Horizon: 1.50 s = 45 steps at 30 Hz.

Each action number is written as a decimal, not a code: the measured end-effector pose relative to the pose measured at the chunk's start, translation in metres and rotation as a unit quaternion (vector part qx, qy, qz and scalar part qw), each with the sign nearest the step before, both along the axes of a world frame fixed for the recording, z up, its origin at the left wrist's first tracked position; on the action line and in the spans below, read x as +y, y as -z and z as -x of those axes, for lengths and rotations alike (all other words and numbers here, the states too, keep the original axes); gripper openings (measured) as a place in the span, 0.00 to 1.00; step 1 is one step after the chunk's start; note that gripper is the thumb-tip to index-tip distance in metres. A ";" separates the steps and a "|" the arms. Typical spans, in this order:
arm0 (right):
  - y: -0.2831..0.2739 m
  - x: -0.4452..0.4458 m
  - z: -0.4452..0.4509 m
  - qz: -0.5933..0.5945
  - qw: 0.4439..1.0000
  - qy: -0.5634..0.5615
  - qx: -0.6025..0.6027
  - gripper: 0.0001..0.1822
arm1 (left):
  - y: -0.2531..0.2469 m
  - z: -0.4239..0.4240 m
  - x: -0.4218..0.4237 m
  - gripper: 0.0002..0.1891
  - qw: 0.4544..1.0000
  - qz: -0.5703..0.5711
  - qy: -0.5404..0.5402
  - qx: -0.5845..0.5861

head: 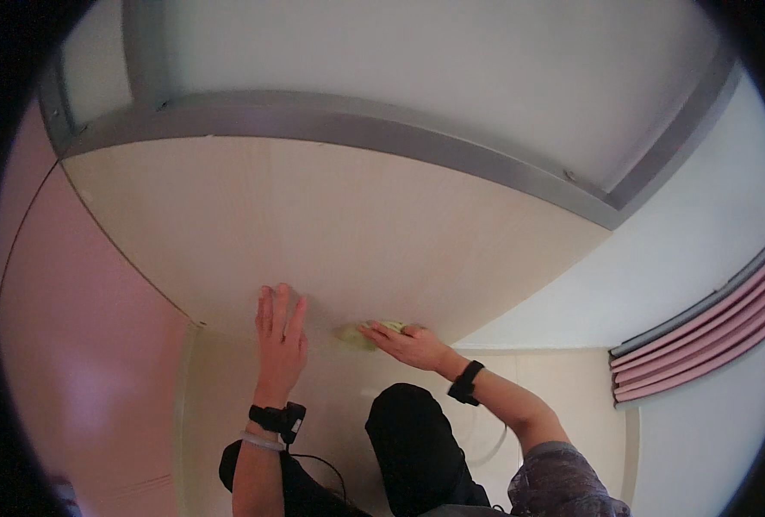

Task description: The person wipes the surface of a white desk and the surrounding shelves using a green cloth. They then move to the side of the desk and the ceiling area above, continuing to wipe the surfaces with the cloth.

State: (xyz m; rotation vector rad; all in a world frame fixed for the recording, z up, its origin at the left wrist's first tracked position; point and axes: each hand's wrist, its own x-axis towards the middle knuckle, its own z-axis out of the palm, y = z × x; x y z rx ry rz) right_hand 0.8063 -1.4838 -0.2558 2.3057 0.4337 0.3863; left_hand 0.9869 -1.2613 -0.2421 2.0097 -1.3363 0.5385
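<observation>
My right hand (411, 346) holds a yellow-green cloth (350, 333) flat against the lower part of a pale wood-grain panel (331, 213). Part of the cloth sticks out to the left of the fingers and looks blurred. To the left, my left hand (282, 336) has its fingers spread at the panel's lower area, with nothing in it. Whether its palm touches the surface I cannot tell. Each wrist carries a black strap, and the left one bears a small black device (285, 419) with a cable.
A grey frame (356, 123) borders the panel's upper edge. Beside the panel on the left stands a pink surface (92, 291). At right are a white wall (589, 291) and a folded pink curtain or blind (699, 342). My black-clad knee (415, 439) is below my hands, over a pale floor (550, 400).
</observation>
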 end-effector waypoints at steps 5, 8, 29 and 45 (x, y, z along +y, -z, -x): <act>-0.051 -0.008 0.000 -0.074 0.985 0.075 -0.135 0.28 | -0.008 0.005 -0.001 0.34 0.999 0.002 0.003 0.042; -0.135 0.009 -0.026 -0.133 0.857 0.095 -0.489 0.20 | -0.001 0.000 0.001 0.34 0.999 0.024 0.010 0.039; 0.157 0.056 -0.087 -0.065 0.994 -0.041 0.072 0.30 | 0.011 -0.007 -0.007 0.38 0.997 0.063 -0.009 0.047; 0.199 -0.060 0.072 -0.013 0.947 -0.088 0.310 0.14 | 0.025 -0.014 -0.002 0.41 0.992 0.112 -0.052 -0.001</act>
